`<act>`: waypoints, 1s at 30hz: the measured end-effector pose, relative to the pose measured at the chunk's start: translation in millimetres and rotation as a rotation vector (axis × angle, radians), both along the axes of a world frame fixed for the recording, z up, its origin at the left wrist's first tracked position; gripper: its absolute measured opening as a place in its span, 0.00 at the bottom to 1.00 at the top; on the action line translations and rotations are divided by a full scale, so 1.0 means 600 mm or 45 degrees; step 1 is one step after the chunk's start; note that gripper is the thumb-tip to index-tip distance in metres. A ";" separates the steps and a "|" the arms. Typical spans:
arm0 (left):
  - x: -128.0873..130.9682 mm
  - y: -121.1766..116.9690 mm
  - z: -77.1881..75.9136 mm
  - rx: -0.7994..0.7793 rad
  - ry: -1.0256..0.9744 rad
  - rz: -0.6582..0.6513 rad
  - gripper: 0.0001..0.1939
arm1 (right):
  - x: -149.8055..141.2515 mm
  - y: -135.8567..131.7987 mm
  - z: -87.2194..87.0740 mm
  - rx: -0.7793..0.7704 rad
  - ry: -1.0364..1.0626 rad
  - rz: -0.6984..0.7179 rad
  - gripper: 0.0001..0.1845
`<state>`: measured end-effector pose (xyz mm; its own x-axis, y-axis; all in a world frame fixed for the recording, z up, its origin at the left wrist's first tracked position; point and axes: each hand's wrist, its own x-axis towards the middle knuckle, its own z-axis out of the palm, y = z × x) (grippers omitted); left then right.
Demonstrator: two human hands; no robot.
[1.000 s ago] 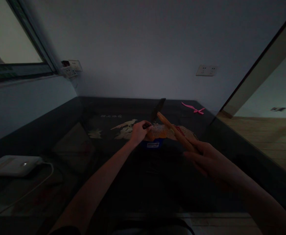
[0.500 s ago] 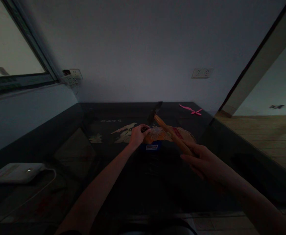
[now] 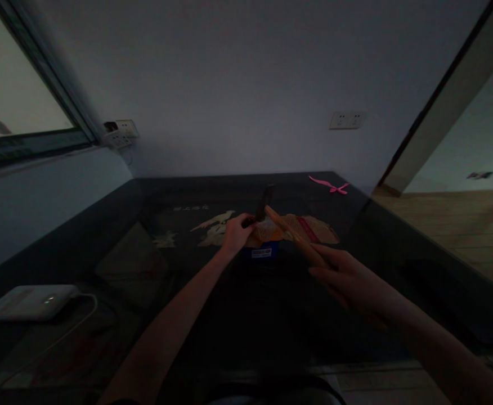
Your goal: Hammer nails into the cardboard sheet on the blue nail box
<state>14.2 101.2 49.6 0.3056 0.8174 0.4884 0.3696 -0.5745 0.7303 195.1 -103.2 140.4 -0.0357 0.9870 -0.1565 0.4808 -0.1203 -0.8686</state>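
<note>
wooden-handled, dark-headed hammer [image 3: 286, 229] fills our gripping right hand [image 3: 343, 275]; we cannot tell what our curled left hand [image 3: 235, 231] holds.

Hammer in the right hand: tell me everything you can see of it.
The hammer has a long, orange-brown handle that looks wooden and a dark, narrow head, probably metal. The right hand grips the handle's near end; the handle slants forward and leftward over the black table. The head lies close to the left hand's fingertips, by an orange, speckled item; whether it touches either is too dim to tell.
</note>
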 end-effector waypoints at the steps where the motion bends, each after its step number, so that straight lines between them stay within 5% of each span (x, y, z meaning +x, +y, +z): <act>1: 0.000 0.001 -0.001 0.002 0.003 -0.004 0.06 | 0.000 -0.001 0.000 -0.009 0.013 -0.011 0.20; 6: 0.001 0.003 -0.004 -0.011 -0.001 0.014 0.07 | -0.004 -0.009 -0.002 0.028 0.033 -0.068 0.28; 20: 0.000 -0.003 0.003 0.009 0.016 0.000 0.06 | -0.010 -0.008 -0.003 0.028 0.069 -0.005 0.23; 30: 0.001 -0.006 0.008 -0.045 0.019 0.003 0.05 | -0.010 0.001 0.003 0.028 -0.021 -0.076 0.29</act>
